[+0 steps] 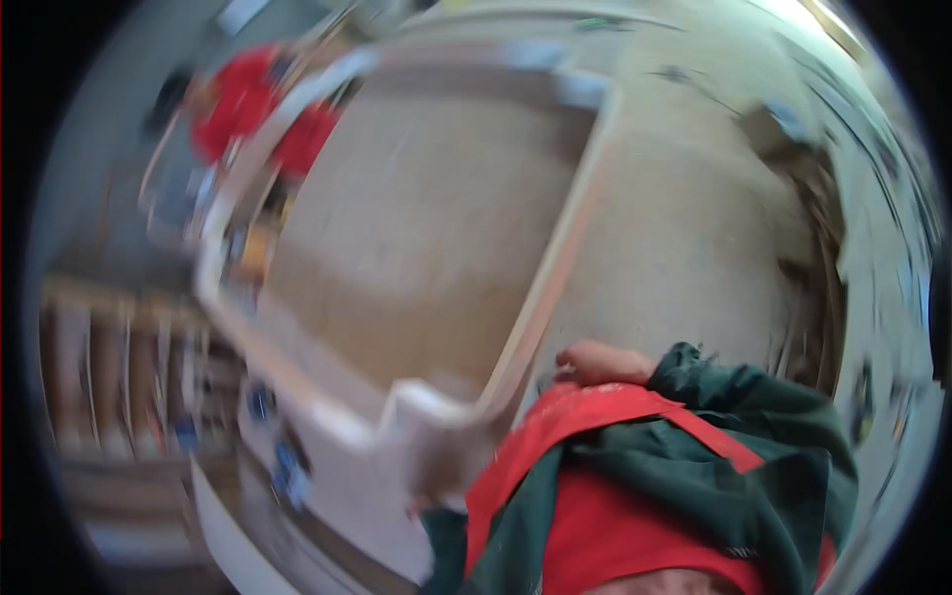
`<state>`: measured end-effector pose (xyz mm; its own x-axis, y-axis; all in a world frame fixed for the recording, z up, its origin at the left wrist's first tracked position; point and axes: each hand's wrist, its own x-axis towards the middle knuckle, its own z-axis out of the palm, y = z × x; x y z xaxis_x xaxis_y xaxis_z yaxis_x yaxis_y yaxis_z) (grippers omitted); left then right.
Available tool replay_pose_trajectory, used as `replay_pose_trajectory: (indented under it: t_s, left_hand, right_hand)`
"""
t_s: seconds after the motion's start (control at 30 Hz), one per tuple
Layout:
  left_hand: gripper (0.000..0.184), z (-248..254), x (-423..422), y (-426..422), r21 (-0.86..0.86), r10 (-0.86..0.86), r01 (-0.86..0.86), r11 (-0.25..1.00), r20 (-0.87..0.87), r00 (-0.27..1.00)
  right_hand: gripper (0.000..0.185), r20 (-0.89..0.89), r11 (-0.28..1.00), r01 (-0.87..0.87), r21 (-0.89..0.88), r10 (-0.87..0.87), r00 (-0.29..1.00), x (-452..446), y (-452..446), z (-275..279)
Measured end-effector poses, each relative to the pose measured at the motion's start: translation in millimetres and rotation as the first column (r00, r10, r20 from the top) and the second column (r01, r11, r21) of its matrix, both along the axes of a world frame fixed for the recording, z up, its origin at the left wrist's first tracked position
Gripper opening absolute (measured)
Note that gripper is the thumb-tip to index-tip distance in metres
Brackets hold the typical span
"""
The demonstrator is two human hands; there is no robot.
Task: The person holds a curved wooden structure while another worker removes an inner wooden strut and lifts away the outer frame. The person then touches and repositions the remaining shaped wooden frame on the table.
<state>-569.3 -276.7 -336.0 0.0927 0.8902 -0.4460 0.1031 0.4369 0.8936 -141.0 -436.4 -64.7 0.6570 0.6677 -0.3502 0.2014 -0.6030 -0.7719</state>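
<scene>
A large frame of pale boards [565,253] with angled corners fills the middle of the view, lying over a flat tan surface. My right hand [603,363] is just right of the frame's near end, in front of the red apron. Its fingers look curled beside a small dark thing that I cannot make out. At the lower left, my left hand [424,504] shows only as a blurred patch beyond the dark green sleeve, close to the frame's near edge. Its fingers cannot be told apart.
Beyond the frame's left side is another person in red [238,104]. Wooden shelving [109,367] stands at the lower left. A brown box [772,134] and brown sheets [821,223] are on the right. Motion smears much of the view.
</scene>
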Motion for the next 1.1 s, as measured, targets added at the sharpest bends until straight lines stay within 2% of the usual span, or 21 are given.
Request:
replay_pose_trajectory:
  t_s: [0.03, 0.07, 0.13, 0.2, 0.3, 0.37, 0.43, 0.47, 0.5, 0.57, 0.6, 0.67, 0.7, 0.8, 0.97, 1.1]
  left_hand:
    - [0.026, 11.3, 93.5, 42.0, 0.013, 0.118, -0.118, 0.993, -0.013, 0.993]
    - [0.027, 48.4, 163.7, 108.1, 0.030, 0.217, -0.216, 0.976, -0.032, 0.976]
    - [0.031, 109.1, 212.2, 217.8, 0.050, 0.351, -0.349, 0.936, -0.031, 0.936]
    - [0.035, 158.5, 205.9, 300.3, 0.056, 0.388, -0.386, 0.921, -0.030, 0.921]
    - [0.040, 174.8, 215.1, 274.1, 0.055, 0.323, -0.324, 0.944, 0.030, 0.946]
    - [0.053, 180.6, 221.1, 249.0, 0.048, 0.195, -0.194, 0.980, -0.014, 0.981]
    - [0.084, 163.1, 216.5, 232.9, -0.265, 0.134, -0.039, 0.964, 0.351, 0.927]
    - [0.098, 181.7, 229.8, 202.1, -0.127, -0.084, 0.109, 0.986, 0.190, 0.978]
    - [0.114, 215.3, 249.7, 165.0, -0.018, -0.282, 0.282, 0.959, -0.003, 0.959]
    - [0.117, 251.2, 269.0, 138.5, -0.101, -0.359, 0.371, 0.923, 0.125, 0.925]
    - [0.117, 253.4, 277.4, 131.6, -0.113, -0.355, 0.369, 0.923, 0.127, 0.926]
    - [0.120, 256.1, 288.3, 122.4, -0.120, -0.273, 0.335, 0.935, 0.360, 0.892]
    - [0.120, 260.6, 287.2, 118.4, -0.131, -0.266, 0.331, 0.934, 0.361, 0.894]
    - [0.122, 270.5, 286.2, 110.3, -0.153, -0.240, 0.345, 0.926, 0.468, 0.851]
    - [0.125, 257.8, 277.1, 102.8, -0.125, -0.319, 0.394, 0.911, 0.394, 0.862]
    - [0.124, 255.9, 276.0, 92.4, -0.077, -0.364, 0.413, 0.908, 0.349, 0.864]
  right_hand:
    - [0.038, 0.020, 1.000, 0.002, -0.005, -0.002, 1.000, 2.3, 2.6, 2.2]
    - [0.038, -0.018, 0.992, -0.126, -0.012, 0.126, 0.992, -2.6, 8.1, 9.5]
    - [0.034, -0.101, 0.996, 0.033, -0.078, -0.040, 0.994, 5.8, 15.7, 28.9]
    - [0.035, -0.111, 0.992, -0.027, -0.120, 0.014, 0.994, 5.0, 21.1, 32.4]
    - [0.035, -0.108, 0.986, 0.003, -0.169, -0.021, 0.994, 0.8, 21.3, 34.7]
    - [0.036, -0.117, 0.984, -0.009, -0.175, -0.012, 0.993, 0.8, 25.8, 40.7]
    - [0.037, -0.119, 0.982, -0.017, -0.190, -0.006, 0.993, 2.5, 30.8, 48.4]
    - [0.037, -0.130, 0.979, -0.025, -0.201, -0.002, 0.992, 2.4, 33.9, 52.6]
    - [0.038, -0.140, 0.977, -0.032, -0.213, 0.002, 0.990, 2.4, 35.4, 56.0]
    - [0.038, -0.155, 0.971, -0.047, -0.235, 0.010, 0.988, 1.4, 40.2, 58.4]
    - [0.037, -0.139, 0.975, -0.066, -0.212, 0.036, 0.990, 1.2, 40.5, 57.7]
    - [0.035, -0.108, 0.980, -0.108, -0.167, 0.091, 0.990, -0.5, 40.6, 56.0]
    - [0.035, -0.112, 0.978, -0.112, -0.178, 0.093, 0.989, -2.2, 40.3, 55.5]
    - [0.030, -0.163, 0.994, -0.063, 0.091, 0.077, 0.984, -4.3, 39.5, 50.7]
    - [0.029, -0.192, 0.993, -0.059, 0.105, 0.079, 0.978, -5.2, 37.7, 46.0]
    - [0.031, -0.193, 0.983, -0.121, 0.140, 0.147, 0.970, -3.3, 41.0, 52.0]
